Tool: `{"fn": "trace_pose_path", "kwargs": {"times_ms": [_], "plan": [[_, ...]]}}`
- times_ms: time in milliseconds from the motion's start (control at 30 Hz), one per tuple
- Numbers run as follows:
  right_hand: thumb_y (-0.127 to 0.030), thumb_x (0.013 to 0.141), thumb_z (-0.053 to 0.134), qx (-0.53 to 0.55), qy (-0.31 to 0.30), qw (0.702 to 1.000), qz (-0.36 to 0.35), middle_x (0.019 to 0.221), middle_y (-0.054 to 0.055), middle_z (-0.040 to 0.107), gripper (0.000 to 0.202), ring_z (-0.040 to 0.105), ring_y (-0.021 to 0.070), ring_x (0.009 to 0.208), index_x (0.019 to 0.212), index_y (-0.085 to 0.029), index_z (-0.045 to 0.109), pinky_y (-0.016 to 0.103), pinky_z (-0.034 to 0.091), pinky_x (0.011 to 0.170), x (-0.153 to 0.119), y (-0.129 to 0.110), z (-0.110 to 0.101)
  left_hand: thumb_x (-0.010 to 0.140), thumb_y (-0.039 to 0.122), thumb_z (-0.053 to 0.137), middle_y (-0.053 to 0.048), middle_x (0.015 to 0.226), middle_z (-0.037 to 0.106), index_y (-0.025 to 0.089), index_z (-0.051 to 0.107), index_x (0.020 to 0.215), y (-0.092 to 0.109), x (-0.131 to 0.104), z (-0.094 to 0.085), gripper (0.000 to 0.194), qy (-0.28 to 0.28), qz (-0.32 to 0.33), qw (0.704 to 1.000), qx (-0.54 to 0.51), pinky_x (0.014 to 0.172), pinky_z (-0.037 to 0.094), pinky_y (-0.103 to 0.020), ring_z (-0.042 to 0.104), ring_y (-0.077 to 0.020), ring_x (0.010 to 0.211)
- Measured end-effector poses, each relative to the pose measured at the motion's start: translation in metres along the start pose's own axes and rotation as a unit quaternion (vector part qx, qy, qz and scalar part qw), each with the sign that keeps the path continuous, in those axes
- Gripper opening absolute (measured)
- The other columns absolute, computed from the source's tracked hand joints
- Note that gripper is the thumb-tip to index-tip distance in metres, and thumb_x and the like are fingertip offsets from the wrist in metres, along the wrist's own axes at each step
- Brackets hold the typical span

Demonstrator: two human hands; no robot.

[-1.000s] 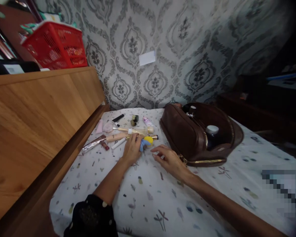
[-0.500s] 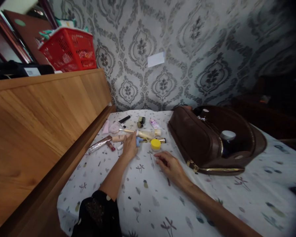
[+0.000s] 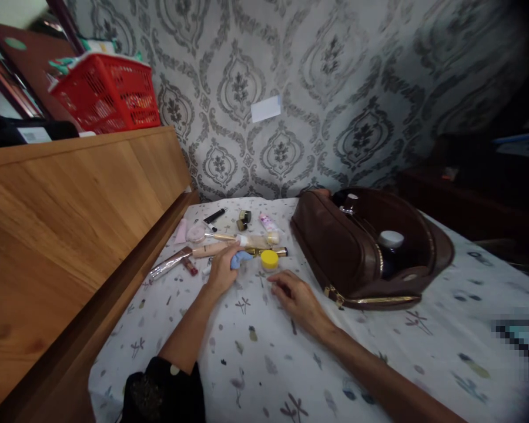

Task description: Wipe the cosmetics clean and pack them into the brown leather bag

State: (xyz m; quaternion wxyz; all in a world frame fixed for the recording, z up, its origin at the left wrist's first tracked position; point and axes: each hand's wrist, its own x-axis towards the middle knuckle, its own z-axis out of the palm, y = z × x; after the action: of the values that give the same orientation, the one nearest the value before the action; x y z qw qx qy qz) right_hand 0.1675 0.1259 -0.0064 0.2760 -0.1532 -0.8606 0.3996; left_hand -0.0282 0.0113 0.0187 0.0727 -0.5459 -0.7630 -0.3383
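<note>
My left hand (image 3: 221, 272) is closed around a crumpled light-blue piece (image 3: 240, 259), which looks like cloth or a soft wipe; its exact kind is unclear. Around this hand lie a beige tube (image 3: 207, 251), a brush (image 3: 220, 236), a red-tipped lipstick (image 3: 190, 267) and a shiny silver-and-brown tube (image 3: 171, 264). My right hand (image 3: 297, 296) rests on the sheet with loosely bent fingers and nothing visible in it. Just beyond its fingertips stands a small jar with a yellow lid (image 3: 269, 260). A gold tube with a dark end (image 3: 278, 252) lies behind that jar.
An unzipped brown leather bag (image 3: 335, 247) stands to the right, with a white-lidded container (image 3: 391, 239) inside. Farther back lie two small dark jars (image 3: 243, 220), a pink tube (image 3: 268, 222) and a black pen-like item (image 3: 214, 215). A wooden headboard (image 3: 88, 194) carrying a red basket (image 3: 110, 94) borders the left.
The view has turned slightly right. My left hand has drawn a little toward me with the light-blue piece, more of which now shows. My right hand stays near the yellow-lidded jar.
</note>
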Motion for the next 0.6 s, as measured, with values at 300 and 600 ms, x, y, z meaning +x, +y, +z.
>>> {"fn": "trace_pose_path", "kwargs": {"times_ms": [300,600], "plan": [[-0.018,0.081,0.047,0.026,0.021,0.999,-0.015,0.087,0.008,0.064,0.016,0.061,0.0221,0.082,0.084,-0.019,0.063,0.038,0.052,0.078,0.002,0.001,-0.002,0.071,-0.001,0.05,-0.013,0.143,0.056,0.018,0.06,0.118,0.057,-0.017,0.02,0.051,-0.036,0.186,0.98,0.066,0.116,0.041,-0.046,0.043,-0.0259,0.141],[-0.016,0.077,0.047,0.058,0.017,0.998,0.001,0.094,0.009,0.065,0.015,0.061,0.0244,0.093,0.075,-0.02,0.061,0.043,0.05,0.088,0.004,0.002,-0.004,0.068,0.001,0.048,-0.012,0.13,0.064,0.017,0.054,0.121,0.06,-0.019,0.026,0.055,-0.087,0.224,0.971,0.015,0.113,0.044,-0.042,0.052,-0.0243,0.133]]}}
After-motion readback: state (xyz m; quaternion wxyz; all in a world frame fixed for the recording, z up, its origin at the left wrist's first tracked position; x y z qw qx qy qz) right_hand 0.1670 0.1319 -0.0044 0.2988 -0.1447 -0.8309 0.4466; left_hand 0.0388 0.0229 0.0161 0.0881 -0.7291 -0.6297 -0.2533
